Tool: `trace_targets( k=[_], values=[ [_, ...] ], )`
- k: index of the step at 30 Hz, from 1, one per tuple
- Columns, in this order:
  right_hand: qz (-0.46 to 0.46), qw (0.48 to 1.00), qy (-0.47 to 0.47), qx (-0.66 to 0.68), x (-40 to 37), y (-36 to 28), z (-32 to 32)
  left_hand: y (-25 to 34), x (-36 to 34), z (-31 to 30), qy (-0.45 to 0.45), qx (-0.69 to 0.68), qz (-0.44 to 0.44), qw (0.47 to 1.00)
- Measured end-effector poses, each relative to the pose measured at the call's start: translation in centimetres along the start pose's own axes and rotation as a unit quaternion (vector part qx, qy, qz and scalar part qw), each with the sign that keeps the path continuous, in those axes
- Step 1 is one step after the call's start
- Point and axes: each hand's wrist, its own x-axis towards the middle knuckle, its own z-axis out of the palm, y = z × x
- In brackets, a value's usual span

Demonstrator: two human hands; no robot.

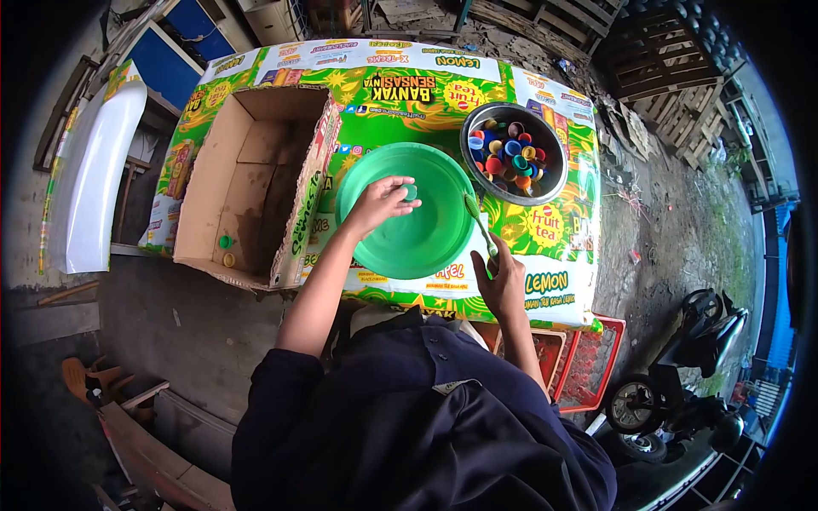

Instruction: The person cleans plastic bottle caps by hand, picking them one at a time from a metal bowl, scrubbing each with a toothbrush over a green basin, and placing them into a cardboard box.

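Over the green basin [400, 247], my left hand [382, 207] pinches a small green bottle cap [410, 192] between its fingertips. My right hand [501, 277] is closed round the handle of a green brush [478, 217], whose head is beside the basin's right rim. A metal bowl [545, 198] full of caps in several colours stands at the back right of the basin. To the left is an open cardboard box [204, 183] with a green cap [226, 242] and a yellow cap [228, 260] at its near end.
A printed plastic cover [545, 226] lies over the table. Red crates [596, 362] are below its near right edge. A motorcycle [682, 375] stands at the right, wooden pallets [665, 60] at the back right. A white curved panel [102, 170] is at the far left.
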Motion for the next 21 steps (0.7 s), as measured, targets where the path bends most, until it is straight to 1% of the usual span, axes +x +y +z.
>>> trace_targets(
  k=[3,6,7,9,12,14,15,16,18,19,21],
  values=[
    [0.001,1.0,0.007,-0.013,-0.3,0.3,0.0,-1.4,-0.2,-0.1,0.0,0.083,0.102,0.991],
    [0.004,1.0,0.009,-0.008,-0.6,0.3,0.1,-1.6,-0.5,-0.1,0.013,0.183,0.073,0.98],
    [0.004,1.0,0.01,-0.004,-0.7,0.4,0.2,-0.5,-1.0,0.3,0.016,0.252,0.098,0.963],
    [0.004,1.0,0.013,-0.005,-0.7,0.4,0.1,2.8,-1.9,1.0,0.02,0.386,0.151,0.91],
    [0.0,0.999,0.028,-0.015,-0.6,0.1,-0.2,8.0,-3.7,2.3,0.058,0.416,0.301,0.856],
    [-0.013,0.999,0.051,-0.01,-0.6,0.0,-0.2,10.7,-5.2,3.1,0.061,0.4,0.337,0.85],
    [-0.001,0.999,0.044,-0.018,-0.6,0.1,-0.2,11.2,-5.5,3.3,0.062,0.392,0.355,0.847],
    [0.004,0.999,0.043,-0.022,-0.7,0.2,0.0,10.4,-5.1,3.3,0.062,0.34,0.352,0.87],
    [0.014,0.999,0.041,-0.03,-0.9,0.3,0.2,6.8,-3.3,2.7,0.062,0.232,0.343,0.908],
    [0.011,0.999,0.04,-0.023,-0.9,0.3,0.3,4.4,-2.5,1.8,0.054,0.364,0.29,0.883],
    [0.007,0.999,0.037,-0.012,-1.2,-0.1,0.4,0.2,-1.9,0.1,0.046,0.456,0.19,0.868]
  ],
)
